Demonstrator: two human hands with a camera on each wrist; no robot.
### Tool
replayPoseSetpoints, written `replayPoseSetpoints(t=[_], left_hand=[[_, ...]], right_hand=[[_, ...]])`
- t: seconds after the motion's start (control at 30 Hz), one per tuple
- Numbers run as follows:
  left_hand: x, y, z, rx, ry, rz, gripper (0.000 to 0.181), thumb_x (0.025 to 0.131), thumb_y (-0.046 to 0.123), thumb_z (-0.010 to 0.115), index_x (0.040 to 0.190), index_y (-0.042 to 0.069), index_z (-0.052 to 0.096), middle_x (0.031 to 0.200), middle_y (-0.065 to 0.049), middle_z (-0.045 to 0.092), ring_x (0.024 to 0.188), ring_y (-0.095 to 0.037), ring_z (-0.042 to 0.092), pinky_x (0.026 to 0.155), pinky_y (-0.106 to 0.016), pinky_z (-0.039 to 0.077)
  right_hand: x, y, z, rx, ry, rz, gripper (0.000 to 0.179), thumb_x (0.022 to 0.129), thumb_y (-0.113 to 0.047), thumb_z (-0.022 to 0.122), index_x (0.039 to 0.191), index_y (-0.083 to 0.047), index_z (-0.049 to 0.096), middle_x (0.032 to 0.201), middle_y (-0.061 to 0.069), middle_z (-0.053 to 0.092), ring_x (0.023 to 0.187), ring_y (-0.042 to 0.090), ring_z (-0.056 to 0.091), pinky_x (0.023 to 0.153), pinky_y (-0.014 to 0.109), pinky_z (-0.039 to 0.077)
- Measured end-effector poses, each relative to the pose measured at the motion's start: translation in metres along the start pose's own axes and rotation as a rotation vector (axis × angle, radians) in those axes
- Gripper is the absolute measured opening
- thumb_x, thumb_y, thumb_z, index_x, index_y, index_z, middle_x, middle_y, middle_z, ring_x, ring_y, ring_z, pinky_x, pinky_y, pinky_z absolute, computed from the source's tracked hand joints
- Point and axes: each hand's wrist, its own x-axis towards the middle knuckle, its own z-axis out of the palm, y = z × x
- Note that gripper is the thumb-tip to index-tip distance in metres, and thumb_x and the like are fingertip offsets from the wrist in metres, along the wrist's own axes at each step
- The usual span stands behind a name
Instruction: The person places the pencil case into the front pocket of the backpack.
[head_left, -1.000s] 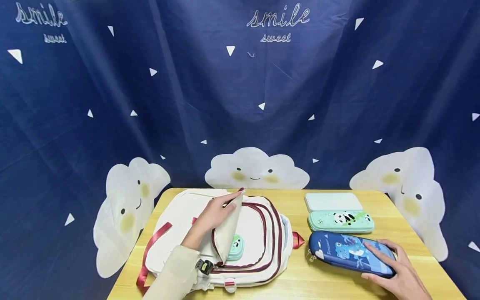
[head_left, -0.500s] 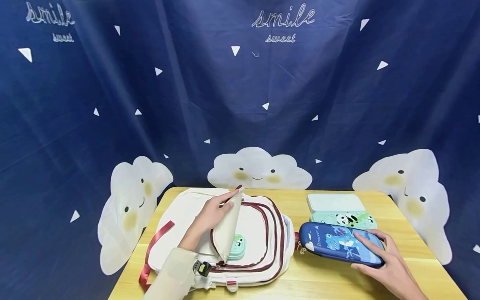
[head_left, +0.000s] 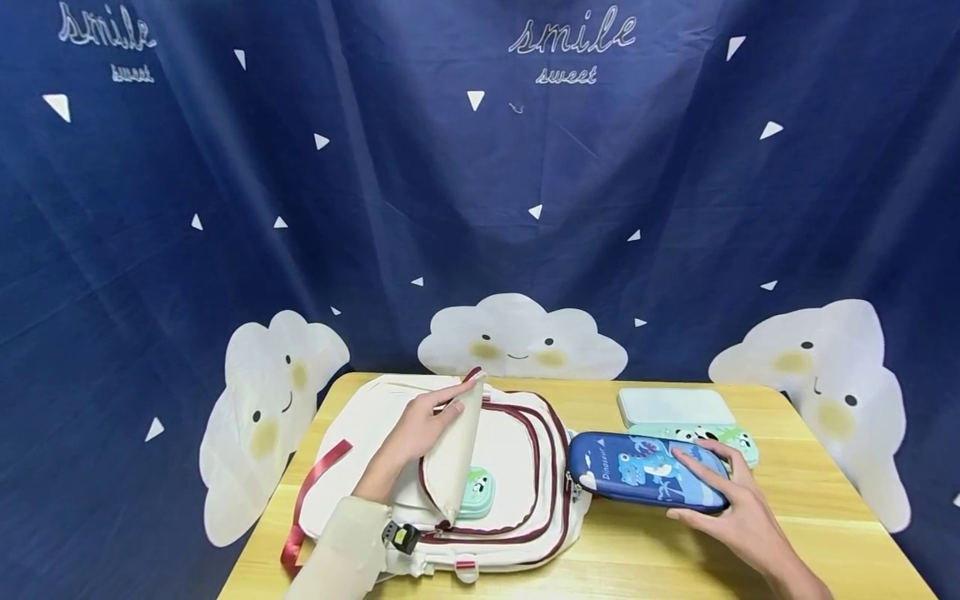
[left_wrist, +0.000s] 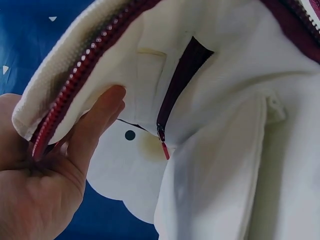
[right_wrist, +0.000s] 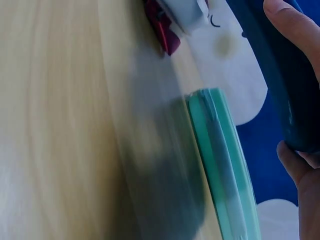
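A white backpack [head_left: 367, 433] with dark red zippers lies on the table, its front flap [head_left: 455, 454] lifted. My left hand [head_left: 416, 429] pinches the flap's zippered edge; in the left wrist view the thumb and fingers [left_wrist: 95, 125] grip it from both sides, and the pale lining shows. Inside the opening sits a mint green panda case [head_left: 477, 492], partly covered by the flap. My right hand [head_left: 723, 492] grips the right end of a blue dinosaur pencil case [head_left: 645, 468]. That case is held above the table, its left end overlapping the backpack's right edge in the head view.
Behind the blue case, a mint green panda pencil case [head_left: 742, 446] lies on the wooden table [head_left: 675, 558], partly hidden. A white case [head_left: 675, 407] lies beyond it. A dark red strap [head_left: 318, 483] hangs at the backpack's left. A dark blue curtain [head_left: 480, 208] stands behind the table.
My right hand has carried the blue pencil case leftward to the backpack's right edge, over part of the green panda pencil case in view. The left hand still holds the flap up.
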Motion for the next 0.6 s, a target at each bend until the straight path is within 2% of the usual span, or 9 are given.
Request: replayPoseSetpoints(t=[0.03, 0.1, 0.17, 0.27, 0.4, 0.5, 0.6], left_hand=[[0.000, -0.001, 0.000, -0.004, 0.000, 0.002, 0.044, 0.110, 0.011, 0.063, 0.153, 0.021, 0.066, 0.156, -0.010, 0.063, 0.145, -0.032, 0.061, 0.119, -0.056, 0.051], [-0.001, -0.002, -0.001, -0.009, 0.001, 0.000, 0.044, 0.109, 0.011, 0.063, 0.152, 0.021, 0.067, 0.156, -0.010, 0.064, 0.145, -0.032, 0.061, 0.118, -0.056, 0.051], [-0.001, -0.002, -0.001, -0.006, 0.007, -0.006, 0.043, 0.109, 0.011, 0.064, 0.151, 0.021, 0.068, 0.155, -0.010, 0.064, 0.145, -0.032, 0.061, 0.119, -0.056, 0.050], [-0.002, -0.002, -0.002, 0.009, 0.022, -0.021, 0.041, 0.109, 0.012, 0.065, 0.147, 0.023, 0.071, 0.153, -0.008, 0.066, 0.146, -0.030, 0.060, 0.121, -0.055, 0.048], [-0.001, -0.001, -0.003, 0.039, 0.048, -0.040, 0.035, 0.108, 0.015, 0.066, 0.141, 0.024, 0.076, 0.150, -0.005, 0.069, 0.146, -0.028, 0.060, 0.123, -0.054, 0.047], [-0.001, 0.000, -0.004, 0.052, 0.067, -0.049, 0.034, 0.107, 0.015, 0.067, 0.139, 0.023, 0.077, 0.149, -0.007, 0.070, 0.147, -0.029, 0.060, 0.123, -0.055, 0.047], [-0.001, 0.000, -0.005, 0.061, 0.075, -0.050, 0.036, 0.106, 0.012, 0.067, 0.141, 0.021, 0.076, 0.152, -0.009, 0.067, 0.149, -0.031, 0.057, 0.124, -0.056, 0.046]], right_hand=[[0.002, -0.001, 0.002, -0.001, 0.003, -0.009, 0.087, 0.076, -0.031, 0.102, 0.155, -0.033, 0.064, 0.163, 0.012, 0.039, 0.147, 0.022, 0.030, 0.108, 0.060, 0.035], [0.007, -0.004, 0.006, 0.011, -0.002, -0.018, 0.088, 0.074, -0.030, 0.102, 0.154, -0.032, 0.065, 0.163, 0.012, 0.039, 0.146, 0.027, 0.031, 0.102, 0.068, 0.038], [0.010, -0.007, 0.010, 0.007, -0.009, -0.021, 0.087, 0.074, -0.032, 0.102, 0.153, -0.033, 0.065, 0.162, 0.011, 0.040, 0.143, 0.030, 0.033, 0.101, 0.066, 0.038], [0.014, -0.010, 0.016, -0.001, -0.012, -0.026, 0.087, 0.074, -0.034, 0.102, 0.153, -0.035, 0.065, 0.162, 0.009, 0.040, 0.139, 0.031, 0.037, 0.103, 0.057, 0.038], [0.019, -0.013, 0.024, -0.011, -0.006, -0.045, 0.088, 0.074, -0.035, 0.103, 0.153, -0.036, 0.065, 0.161, 0.006, 0.042, 0.139, 0.022, 0.036, 0.102, 0.038, 0.033], [0.022, -0.015, 0.029, -0.007, -0.002, -0.063, 0.088, 0.073, -0.034, 0.103, 0.153, -0.036, 0.065, 0.161, 0.006, 0.042, 0.139, 0.019, 0.035, 0.103, 0.030, 0.030], [0.024, -0.017, 0.032, 0.005, -0.005, -0.070, 0.089, 0.073, -0.032, 0.103, 0.153, -0.035, 0.065, 0.161, 0.006, 0.043, 0.139, 0.021, 0.036, 0.104, 0.030, 0.030]])
